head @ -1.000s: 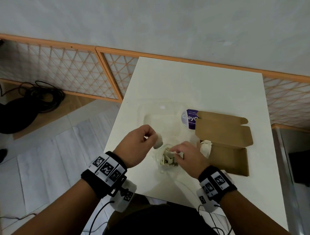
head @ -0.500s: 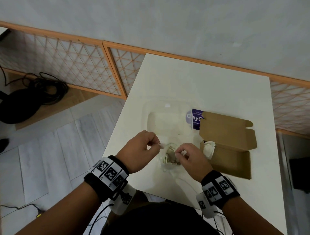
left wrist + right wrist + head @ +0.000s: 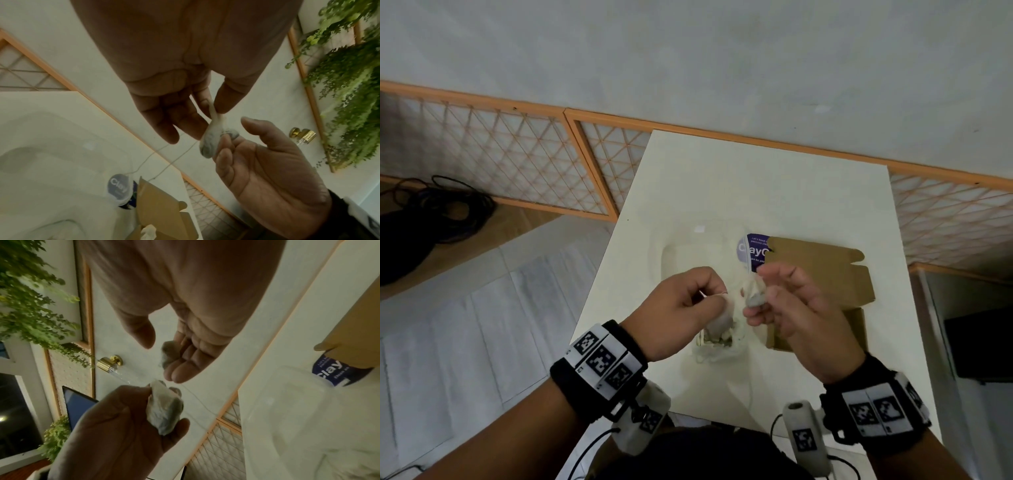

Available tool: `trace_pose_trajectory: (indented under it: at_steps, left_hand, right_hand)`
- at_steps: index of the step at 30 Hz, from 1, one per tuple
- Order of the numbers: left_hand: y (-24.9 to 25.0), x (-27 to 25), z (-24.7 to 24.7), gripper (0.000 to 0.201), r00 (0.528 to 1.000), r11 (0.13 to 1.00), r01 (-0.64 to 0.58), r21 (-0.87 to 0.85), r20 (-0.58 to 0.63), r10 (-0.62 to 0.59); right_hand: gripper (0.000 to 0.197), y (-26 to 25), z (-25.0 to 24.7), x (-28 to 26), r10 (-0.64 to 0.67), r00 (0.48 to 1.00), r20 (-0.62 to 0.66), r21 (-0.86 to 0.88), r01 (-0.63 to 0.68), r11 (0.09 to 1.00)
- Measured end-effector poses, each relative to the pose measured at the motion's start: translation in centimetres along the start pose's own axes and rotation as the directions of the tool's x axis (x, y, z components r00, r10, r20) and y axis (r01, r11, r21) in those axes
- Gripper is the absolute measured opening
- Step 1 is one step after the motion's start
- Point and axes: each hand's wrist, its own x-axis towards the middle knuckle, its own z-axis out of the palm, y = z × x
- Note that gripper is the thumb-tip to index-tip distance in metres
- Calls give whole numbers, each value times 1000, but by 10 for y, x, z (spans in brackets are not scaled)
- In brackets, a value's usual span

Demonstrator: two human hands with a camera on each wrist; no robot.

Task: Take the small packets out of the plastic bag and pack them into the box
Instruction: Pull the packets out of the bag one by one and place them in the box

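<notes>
Head view: a small greyish packet (image 3: 717, 320) is pinched at its top between thumb and forefinger of the left hand (image 3: 685, 313), above the clear plastic bag (image 3: 717, 346) on the white table (image 3: 774, 192). A second packet (image 3: 756, 300) is cradled on the curled fingers of the right hand (image 3: 796, 317), thumb apart. The brown cardboard box (image 3: 822, 263) is seen open at 3 o'clock of the hands, a purple label (image 3: 751, 251) at its 9 o'clock edge.
</notes>
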Motion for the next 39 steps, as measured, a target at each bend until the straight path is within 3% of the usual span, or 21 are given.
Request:
trace_pose_trajectory:
  at_steps: [5, 14, 19, 25, 30, 35, 39]
  left_hand:
    - [15, 4, 6, 20, 995, 995, -84, -45, -54, 82]
    - [23, 12, 12, 11, 983, 969, -182, -169, -62, 174]
    - [25, 16, 15, 15, 990, 958, -135, -254, -4, 138]
    - [24, 12, 15, 18, 994, 970, -38, -241, 86, 60]
    - [27, 8, 7, 11, 997, 992, 0, -127, 79, 10]
    - [23, 4, -4, 10, 990, 985, -138, 99, 18, 137]
    - [25, 7, 0, 5, 972, 977, -213, 15, -95, 213]
  right_hand:
    - [43, -2, 0, 3, -74, 996, -59, -62, 70, 996]
    - [35, -10, 0, 4, -108, 993, -43, -18, 107, 994]
    - [20, -9, 2, 6, -113, 994, -2, 52, 113, 992]
    - [42, -6, -2, 14, -148, 989, 27, 86, 145, 986]
    - [34, -6, -3, 21, -171, 985, -24, 56, 172, 983]
    - [41, -5, -4, 28, -195, 978, -69, 89, 200, 976]
    - [40, -3, -1, 34, -198, 977, -82, 116, 207, 972]
